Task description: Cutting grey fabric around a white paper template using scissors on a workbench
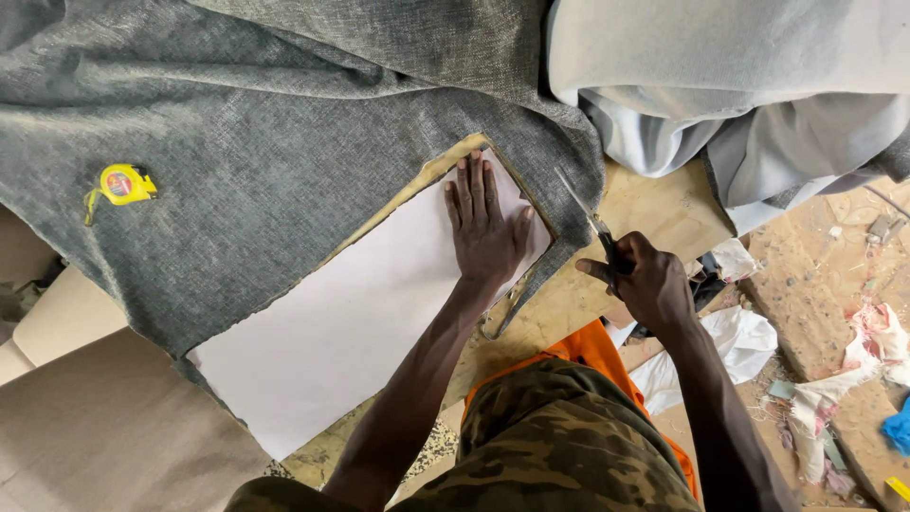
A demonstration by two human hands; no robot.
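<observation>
Left hand: the left hand [485,226] lay flat, fingers spread, on the white paper pattern [351,322], likely pinning it against the grey fabric [256,142].
Right hand: the right hand [646,282] was closed around scissors [592,228], blades at the fabric's edge.
Hidden: the scissor handles sat buried in the fist; the table [664,209] was mostly covered.

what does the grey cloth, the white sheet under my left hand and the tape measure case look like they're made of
Grey cloth: woven upholstery fabric, going by its coarse, mottled weave. White sheet under the left hand: probably paper or thin card, smooth, matte and lying flat. Tape measure: glossy yellow case, likely plastic.
</observation>
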